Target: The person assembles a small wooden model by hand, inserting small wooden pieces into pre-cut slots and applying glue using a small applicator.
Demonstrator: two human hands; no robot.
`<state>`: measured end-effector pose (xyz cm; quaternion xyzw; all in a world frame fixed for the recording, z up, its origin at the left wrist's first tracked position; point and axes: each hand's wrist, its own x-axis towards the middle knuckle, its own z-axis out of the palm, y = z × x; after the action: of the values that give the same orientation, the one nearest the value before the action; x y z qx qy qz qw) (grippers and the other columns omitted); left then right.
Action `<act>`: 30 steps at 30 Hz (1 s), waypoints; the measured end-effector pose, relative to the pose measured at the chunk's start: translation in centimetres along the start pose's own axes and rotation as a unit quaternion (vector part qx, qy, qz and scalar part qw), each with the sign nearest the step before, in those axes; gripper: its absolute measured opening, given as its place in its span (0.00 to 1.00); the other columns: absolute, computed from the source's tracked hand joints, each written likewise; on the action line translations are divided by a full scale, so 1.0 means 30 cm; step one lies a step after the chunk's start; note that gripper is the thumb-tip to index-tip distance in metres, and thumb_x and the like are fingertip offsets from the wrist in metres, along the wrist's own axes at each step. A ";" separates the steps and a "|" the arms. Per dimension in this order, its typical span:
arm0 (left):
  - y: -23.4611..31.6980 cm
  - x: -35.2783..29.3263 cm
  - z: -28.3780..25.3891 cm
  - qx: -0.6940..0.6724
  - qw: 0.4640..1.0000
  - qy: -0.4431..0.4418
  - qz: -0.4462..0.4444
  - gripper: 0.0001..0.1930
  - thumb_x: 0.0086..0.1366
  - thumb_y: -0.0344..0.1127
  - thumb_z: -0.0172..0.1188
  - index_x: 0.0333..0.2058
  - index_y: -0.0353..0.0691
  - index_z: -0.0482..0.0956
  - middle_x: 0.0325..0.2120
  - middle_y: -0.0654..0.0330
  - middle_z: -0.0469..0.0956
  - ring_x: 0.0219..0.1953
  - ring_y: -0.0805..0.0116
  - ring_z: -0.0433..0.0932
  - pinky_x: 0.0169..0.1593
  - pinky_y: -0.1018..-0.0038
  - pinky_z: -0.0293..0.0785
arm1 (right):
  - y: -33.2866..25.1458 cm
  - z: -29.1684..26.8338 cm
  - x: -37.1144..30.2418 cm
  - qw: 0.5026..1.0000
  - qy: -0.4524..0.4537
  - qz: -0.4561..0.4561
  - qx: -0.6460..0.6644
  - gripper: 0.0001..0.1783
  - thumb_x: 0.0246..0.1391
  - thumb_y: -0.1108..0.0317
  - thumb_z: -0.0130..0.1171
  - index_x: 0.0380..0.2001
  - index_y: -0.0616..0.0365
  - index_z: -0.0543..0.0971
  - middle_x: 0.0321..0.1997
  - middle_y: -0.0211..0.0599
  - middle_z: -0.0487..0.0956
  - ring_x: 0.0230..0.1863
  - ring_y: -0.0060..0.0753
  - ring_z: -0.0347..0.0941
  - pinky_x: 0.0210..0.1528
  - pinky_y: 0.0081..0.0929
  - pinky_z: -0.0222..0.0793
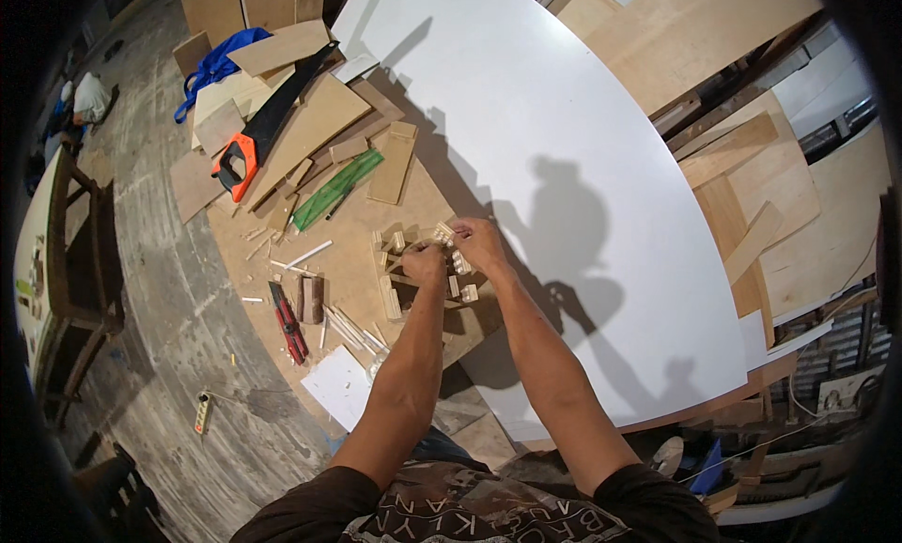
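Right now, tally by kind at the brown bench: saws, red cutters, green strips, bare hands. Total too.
Saw: 1
Red cutter: 1
Green strip: 1
Bare hands: 2 (left hand, right hand)
Total: 5
Small wooden pieces by the hands overlap too much to count; left out.

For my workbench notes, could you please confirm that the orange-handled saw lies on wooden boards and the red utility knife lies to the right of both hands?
Not quite: the head view shows the red utility knife left of the left hand and the right hand. The orange-handled saw does lie on wooden boards.
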<state>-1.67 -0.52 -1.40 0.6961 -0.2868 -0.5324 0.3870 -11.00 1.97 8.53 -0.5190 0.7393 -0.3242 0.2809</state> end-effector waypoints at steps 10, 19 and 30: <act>0.022 -0.013 -0.014 -0.016 1.000 0.004 -0.009 0.11 0.46 0.31 0.68 0.30 0.33 0.86 0.26 0.50 0.84 0.30 0.59 0.84 0.40 0.66 0.78 | -0.009 0.002 0.002 1.000 0.002 0.009 -0.022 0.12 0.52 0.72 0.63 0.41 0.59 0.84 0.38 0.43 0.85 0.39 0.34 0.83 0.44 0.29 0.78; -0.045 0.002 -0.076 -0.046 0.987 -0.092 0.127 0.14 0.52 0.27 0.63 0.39 0.29 0.84 0.25 0.54 0.83 0.26 0.69 0.81 0.32 0.72 0.76 | 0.003 0.013 0.014 0.999 -0.007 -0.003 -0.042 0.13 0.52 0.72 0.63 0.42 0.57 0.84 0.39 0.41 0.86 0.39 0.33 0.83 0.44 0.27 0.77; -0.020 -0.038 -0.069 -0.031 0.965 -0.104 0.240 0.14 0.54 0.28 0.64 0.39 0.27 0.82 0.28 0.48 0.83 0.32 0.63 0.82 0.41 0.68 0.77 | -0.009 -0.006 0.000 0.998 0.004 0.013 -0.056 0.12 0.50 0.73 0.63 0.40 0.59 0.84 0.38 0.41 0.86 0.40 0.33 0.83 0.46 0.28 0.77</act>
<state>0.03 1.19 -1.03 0.5351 -0.4676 -0.5017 0.4932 -10.99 1.93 8.85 -0.5228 0.7641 -0.2807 0.2532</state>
